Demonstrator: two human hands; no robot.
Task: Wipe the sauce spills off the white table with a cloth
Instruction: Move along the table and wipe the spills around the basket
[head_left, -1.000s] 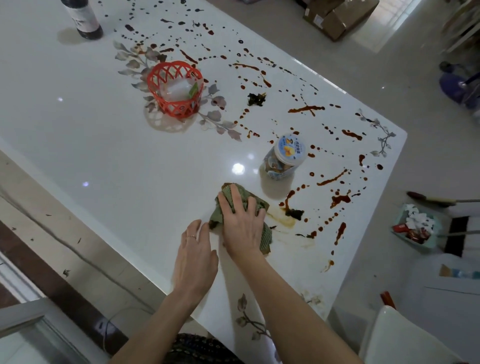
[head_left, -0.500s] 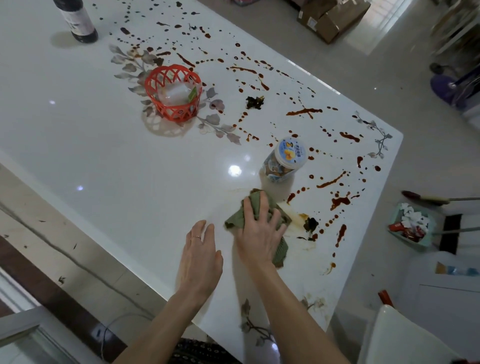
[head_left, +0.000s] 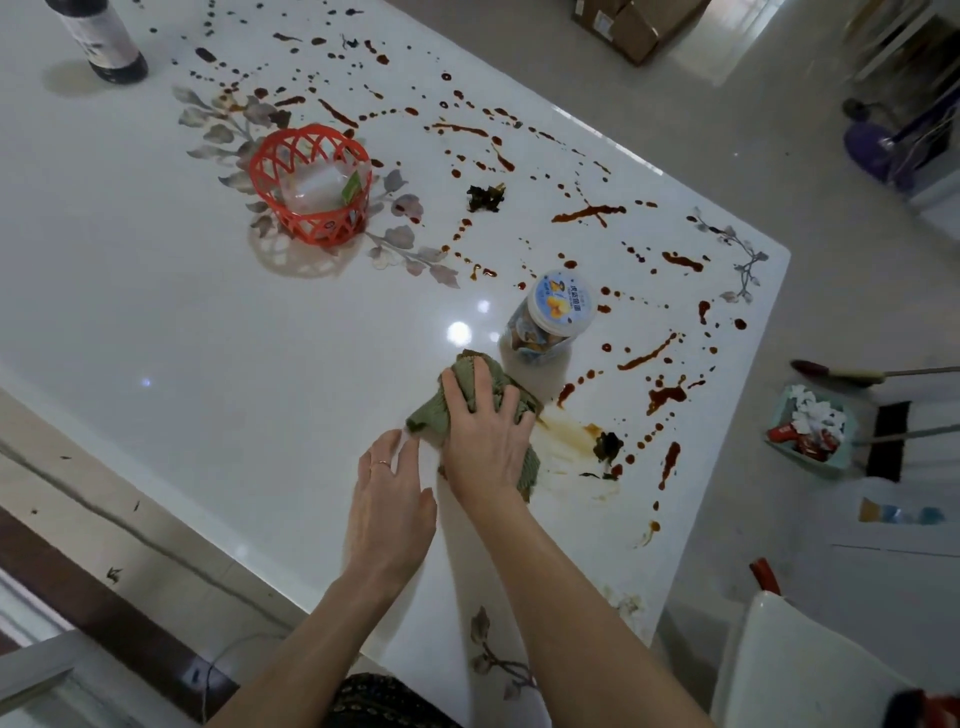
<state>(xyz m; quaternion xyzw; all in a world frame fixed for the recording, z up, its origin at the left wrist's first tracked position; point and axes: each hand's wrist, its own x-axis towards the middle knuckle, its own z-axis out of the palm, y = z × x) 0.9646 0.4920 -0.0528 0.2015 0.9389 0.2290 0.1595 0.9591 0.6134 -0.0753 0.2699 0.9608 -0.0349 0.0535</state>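
A crumpled green cloth (head_left: 462, 387) lies on the white table (head_left: 156, 312) near its front right part. My right hand (head_left: 485, 441) presses down on the cloth with spread fingers, covering most of it. My left hand (head_left: 389, 506) rests flat on the bare table just left of the cloth. Right of the cloth is a smeared brown patch (head_left: 569, 431) with a dark clump (head_left: 608, 447). Brown sauce drops and streaks (head_left: 589, 213) cover the right and far part of the table.
A plastic jar with a blue-white lid (head_left: 550, 317) stands just beyond the cloth. A red basket (head_left: 311, 182) sits mid-table and a dark bottle (head_left: 106, 44) at the far left. The table's right edge is close; a dustpan (head_left: 810, 426) lies on the floor beyond.
My right hand swept the cloth to the right into the sauce and has come back slightly left, leaving a brown smear. My left hand has stayed flat on the table.
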